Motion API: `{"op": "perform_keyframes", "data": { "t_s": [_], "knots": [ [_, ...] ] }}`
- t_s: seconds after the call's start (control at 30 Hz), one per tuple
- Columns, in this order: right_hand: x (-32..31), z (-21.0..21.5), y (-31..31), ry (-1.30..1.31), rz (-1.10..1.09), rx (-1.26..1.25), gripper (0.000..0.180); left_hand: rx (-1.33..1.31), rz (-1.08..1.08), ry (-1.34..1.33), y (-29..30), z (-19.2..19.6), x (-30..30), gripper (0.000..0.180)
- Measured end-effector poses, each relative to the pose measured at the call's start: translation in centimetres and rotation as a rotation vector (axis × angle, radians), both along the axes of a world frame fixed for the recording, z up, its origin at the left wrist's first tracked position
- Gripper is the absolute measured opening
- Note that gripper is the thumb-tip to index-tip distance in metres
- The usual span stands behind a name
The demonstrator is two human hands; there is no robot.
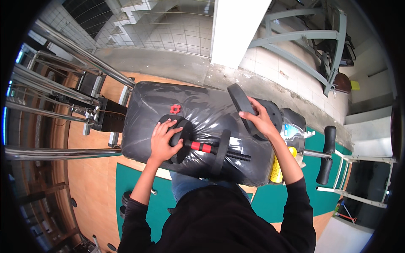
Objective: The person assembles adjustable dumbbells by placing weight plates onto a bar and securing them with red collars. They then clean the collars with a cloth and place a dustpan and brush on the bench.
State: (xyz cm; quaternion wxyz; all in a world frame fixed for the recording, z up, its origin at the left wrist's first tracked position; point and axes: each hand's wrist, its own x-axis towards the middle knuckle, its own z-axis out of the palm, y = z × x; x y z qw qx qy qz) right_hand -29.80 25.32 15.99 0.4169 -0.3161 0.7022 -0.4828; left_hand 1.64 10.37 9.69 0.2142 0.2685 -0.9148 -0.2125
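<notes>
My left hand [163, 141] grips the black weight plates [181, 134] at the left end of a dumbbell, fingers spread over their face. The dumbbell bar [200, 146] has a red and black grip and a threaded right end. Another narrow plate [222, 154] stands on edge at that bar; whether it is threaded on, I cannot tell. In my right hand [258, 118] is a larger black weight plate [241, 105], tilted on edge, thumb on its near side. A red star-shaped collar nut [175, 109] lies beyond my left hand. Everything rests on a black padded bench [156, 97].
At the bench's right end lie another dark plate [272, 114], a clear pack with a blue label [291, 131] and a yellow bottle [276, 170]. Chrome rails [63, 154] run in from the left. Foam rollers [329, 139] stick out at right, over a green mat [270, 206].
</notes>
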Motion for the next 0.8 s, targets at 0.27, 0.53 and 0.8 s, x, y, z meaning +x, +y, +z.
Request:
{"op": "perform_keyframes", "data": {
  "t_s": [0.27,0.53,0.8],
  "knots": [
    [2.4,-9.4,-11.6,0.498,0.364,0.316,0.096,0.082,0.006,0.013,-0.3,-0.1,-0.1,0.038],
    [5.8,-13.9,-9.4,1.111,0.737,0.289,0.087,0.100,0.020,-0.001,-0.5,-0.3,0.0,0.038],
    [2.3,-14.3,-8.6,0.913,0.890,0.139,0.083,0.074,0.017,-0.017,-0.6,-0.2,-0.1,0.039]
  ]
}}
